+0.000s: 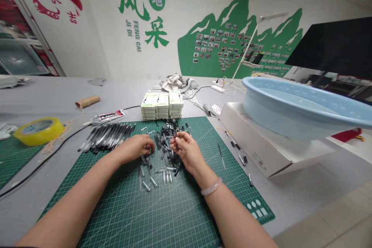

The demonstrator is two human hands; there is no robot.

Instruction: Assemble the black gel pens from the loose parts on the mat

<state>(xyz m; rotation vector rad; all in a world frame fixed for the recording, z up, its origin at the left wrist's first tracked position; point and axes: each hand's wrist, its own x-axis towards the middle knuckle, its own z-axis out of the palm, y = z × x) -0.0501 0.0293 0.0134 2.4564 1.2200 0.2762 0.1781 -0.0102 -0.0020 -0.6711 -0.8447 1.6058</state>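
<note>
A loose pile of pen parts, with black caps, clear barrels and silvery pieces, lies on the green cutting mat. At the pile's left side, my left hand is closed with its fingers curled down; whatever is in them is hidden. My right hand, a pale bangle on its wrist, pinches a dark, slim pen piece upright between thumb and fingers above the pile. Left of my left hand, many assembled-looking black-and-clear pens lie side by side in a row. Several short silvery tubes rest nearer to me.
Small stacked boxes stand behind the mat. To the right, a blue basin sits on a white carton, with stray pen parts beside it. Yellow tape, a bamboo piece and a black cable are at left.
</note>
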